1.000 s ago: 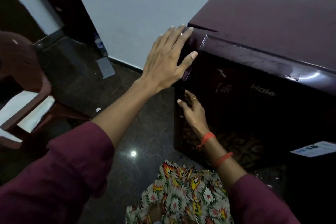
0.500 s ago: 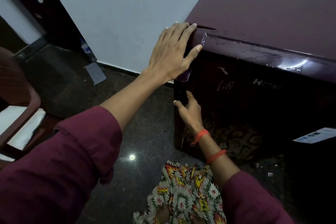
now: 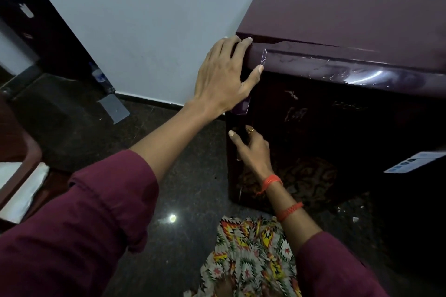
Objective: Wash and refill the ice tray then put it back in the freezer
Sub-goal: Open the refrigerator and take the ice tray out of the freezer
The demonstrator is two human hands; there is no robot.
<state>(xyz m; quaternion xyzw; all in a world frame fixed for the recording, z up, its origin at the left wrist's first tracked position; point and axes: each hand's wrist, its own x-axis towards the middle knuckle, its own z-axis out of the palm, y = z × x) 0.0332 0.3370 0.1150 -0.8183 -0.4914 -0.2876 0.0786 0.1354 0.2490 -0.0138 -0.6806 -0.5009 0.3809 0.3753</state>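
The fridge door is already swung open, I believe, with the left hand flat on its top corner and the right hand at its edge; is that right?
Not quite: in the head view the fridge door is shut, no interior showing. The left hand is flat on its top corner and the right hand curls at its edge.

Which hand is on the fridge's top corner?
The left hand, flat on the top corner of the fridge; the right hand sits lower, gripping the edge of its door.
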